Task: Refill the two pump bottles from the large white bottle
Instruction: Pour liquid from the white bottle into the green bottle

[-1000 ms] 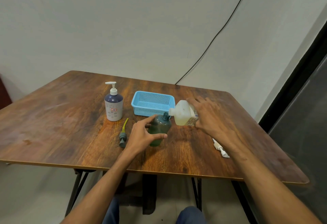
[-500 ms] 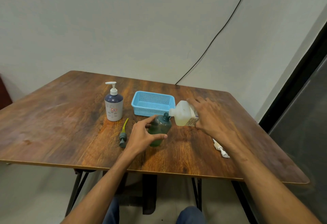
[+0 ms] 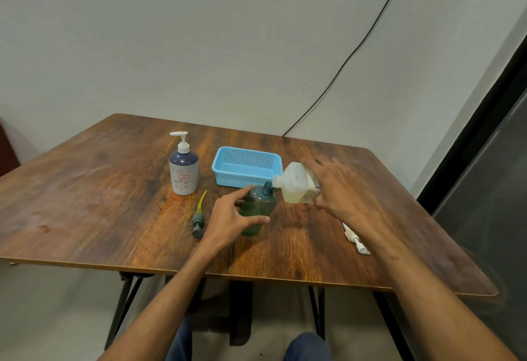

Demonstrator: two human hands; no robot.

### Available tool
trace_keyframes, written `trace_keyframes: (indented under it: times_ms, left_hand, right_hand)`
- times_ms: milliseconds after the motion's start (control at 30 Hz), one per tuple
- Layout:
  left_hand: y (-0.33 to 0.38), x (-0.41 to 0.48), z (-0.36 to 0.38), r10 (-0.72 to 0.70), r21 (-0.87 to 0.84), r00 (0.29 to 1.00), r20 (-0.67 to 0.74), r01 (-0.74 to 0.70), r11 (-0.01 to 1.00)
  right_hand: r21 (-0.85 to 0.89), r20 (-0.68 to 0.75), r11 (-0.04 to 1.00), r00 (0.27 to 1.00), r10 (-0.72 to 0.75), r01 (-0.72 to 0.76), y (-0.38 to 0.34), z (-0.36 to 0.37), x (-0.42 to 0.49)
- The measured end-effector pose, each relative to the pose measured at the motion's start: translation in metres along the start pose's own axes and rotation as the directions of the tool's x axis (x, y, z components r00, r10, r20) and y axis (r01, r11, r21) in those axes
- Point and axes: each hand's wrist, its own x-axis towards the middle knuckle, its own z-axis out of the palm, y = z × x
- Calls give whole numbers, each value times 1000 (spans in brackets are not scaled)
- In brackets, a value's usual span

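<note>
Almost nothing shifts over the last second: the white bottle (image 3: 298, 182) stays tipped on its side, its spout held at the open neck of the green bottle (image 3: 258, 208), and neither hand moves from its place. By that stillness the pour into the first pump bottle looks to be under way, with yellowish liquid pooled low in the white bottle; no stream can be made out at the spout

The left hand (image 3: 228, 219) cups the green bottle near the middle of the table (image 3: 85, 203), its fingers (image 3: 242, 192) curved round the far side and the thumb (image 3: 256, 220) pressed across the near side, so the bottle stands between them. The right hand (image 3: 339, 189) clasps the white bottle's base from above, fingers spread over its top and back; the bottle juts out leftward from them, just in front of the blue basket (image 3: 247, 170)

The green pump (image 3: 198, 216) lies loose left of the hand, and a white pump (image 3: 355, 239) lies toward the right edge. The second pump bottle (image 3: 184, 172) stands capped toward the back left of the group, seemingly yet to be refilled
</note>
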Motion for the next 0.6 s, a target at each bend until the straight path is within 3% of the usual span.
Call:
trace_keyframes:
  times_ms: [600]
  left_hand:
    - [1, 0, -1, 2, 3, 1000, 0, -2, 1000]
  right_hand:
    - [-9, 6, 1000, 1000, -5, 5, 0, -1, 1]
